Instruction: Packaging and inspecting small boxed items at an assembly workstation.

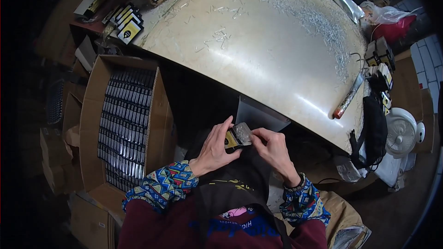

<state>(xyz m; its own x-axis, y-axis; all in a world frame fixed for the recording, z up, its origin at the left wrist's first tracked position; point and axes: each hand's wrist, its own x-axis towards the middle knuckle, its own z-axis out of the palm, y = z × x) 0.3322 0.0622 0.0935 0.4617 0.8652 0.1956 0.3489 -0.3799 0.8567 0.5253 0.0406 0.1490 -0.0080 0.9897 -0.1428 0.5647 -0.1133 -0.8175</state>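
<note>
Just short of the table's near edge, my left hand (212,151) grips a small black-and-yellow pack (230,140) between thumb and fingers. A transparent plastic case (242,133) with small silvery metal pieces inside shows at the pack's right end. My right hand (275,151) pinches the right edge of this case with thumb and forefinger. Whether the case is part of the pack or sliding into or out of it, I cannot tell. Both hands are above my dark apron (230,198).
Small metal pins (318,23) spread over the pale table (258,64). A stick with an orange-red end (348,97) lies at its right edge. An open carton (159,106) at left holds rows of black packs (124,120). A white fan (400,133) stands at right.
</note>
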